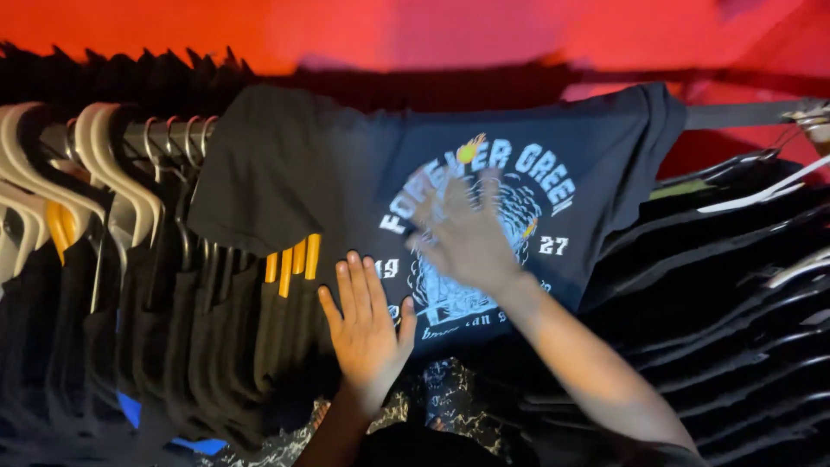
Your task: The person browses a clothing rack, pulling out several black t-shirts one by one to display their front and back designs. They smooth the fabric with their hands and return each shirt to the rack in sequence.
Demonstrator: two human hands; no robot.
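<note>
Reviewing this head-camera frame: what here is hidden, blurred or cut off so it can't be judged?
- Right hand: motion-blurred over the dark T-shirt; whether it touches the cloth is unclear.
- T-shirt's lower print: covered by both hands; the left hand lies flat there.
- Rail: mostly hidden beneath the draped shirt.
- Hanging garments: dark, cut off by the edges.

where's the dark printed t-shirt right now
In the head view the dark printed t-shirt lies draped over the clothes rail, centre frame, above the hanging dark garments, with the left hand and right hand on it.
</note>
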